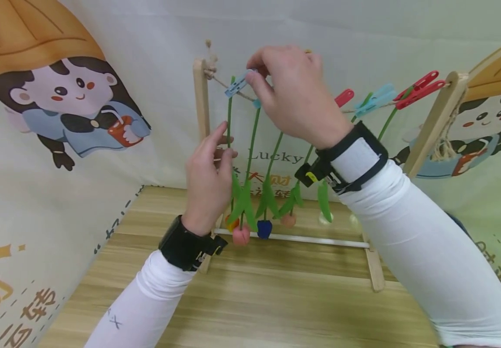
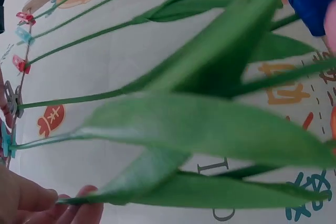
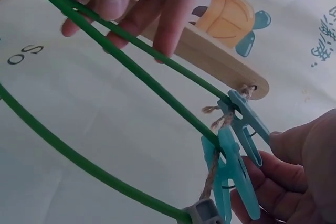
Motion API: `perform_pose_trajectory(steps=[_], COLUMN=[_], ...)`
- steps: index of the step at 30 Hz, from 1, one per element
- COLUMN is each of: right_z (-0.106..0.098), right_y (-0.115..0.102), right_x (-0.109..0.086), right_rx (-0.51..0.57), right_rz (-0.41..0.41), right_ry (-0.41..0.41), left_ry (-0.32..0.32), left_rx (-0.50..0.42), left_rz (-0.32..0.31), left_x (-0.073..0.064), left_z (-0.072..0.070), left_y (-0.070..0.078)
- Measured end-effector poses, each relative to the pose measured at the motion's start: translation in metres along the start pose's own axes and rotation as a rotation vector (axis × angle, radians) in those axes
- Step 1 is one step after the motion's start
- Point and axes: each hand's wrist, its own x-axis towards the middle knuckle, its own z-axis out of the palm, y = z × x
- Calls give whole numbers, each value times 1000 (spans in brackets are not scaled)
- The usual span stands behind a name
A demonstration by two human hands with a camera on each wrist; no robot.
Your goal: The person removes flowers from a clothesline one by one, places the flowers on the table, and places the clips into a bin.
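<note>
My right hand (image 1: 291,92) pinches a light-blue clothespin (image 1: 238,86) at the left end of a twine line. That clothespin (image 3: 247,129) grips the upper end of a green tulip stem (image 3: 184,72) beside the twine in the right wrist view. Lower down, my left hand (image 1: 209,179) holds the same stem between thumb and fingers; the left wrist view shows this pinch (image 2: 65,201). More artificial tulips hang heads down from the line, among them a pink one (image 1: 241,236) and a dark-blue one (image 1: 264,229). A teal clothespin (image 3: 226,177) sits close beside my right fingers.
A wooden post (image 1: 201,99) stands left and another (image 1: 435,125) right, joined low by a white rod (image 1: 316,239). Red clothespins (image 1: 420,90) and a light-blue one (image 1: 375,100) sit towards the right. A wood-grain tabletop (image 1: 276,299) lies below, with printed cloth (image 1: 159,38) behind.
</note>
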Motion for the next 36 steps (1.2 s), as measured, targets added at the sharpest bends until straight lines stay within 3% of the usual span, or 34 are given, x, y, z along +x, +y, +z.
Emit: perform_pose_trajectory(steps=[4,11,21,29,36], right_z=[0,0,2,6,8], right_y=[-2,1,7,16,18], right_x=[0,-4,-7,-15,-41], right_rx=[5,10,2,38,82], right_rz=[13,19,-7,-103,-245], right_ry=[1,52,148,296,423], left_ry=[35,44,45,50,29], left_rx=[7,19,43,101,122], left_rz=[-14,-14,-14,-12,-35], left_x=[0,-3,-17,-34,-53], left_z=[0,1,-3,-11,-23], left_y=[-1,-3,-13,-20,-26])
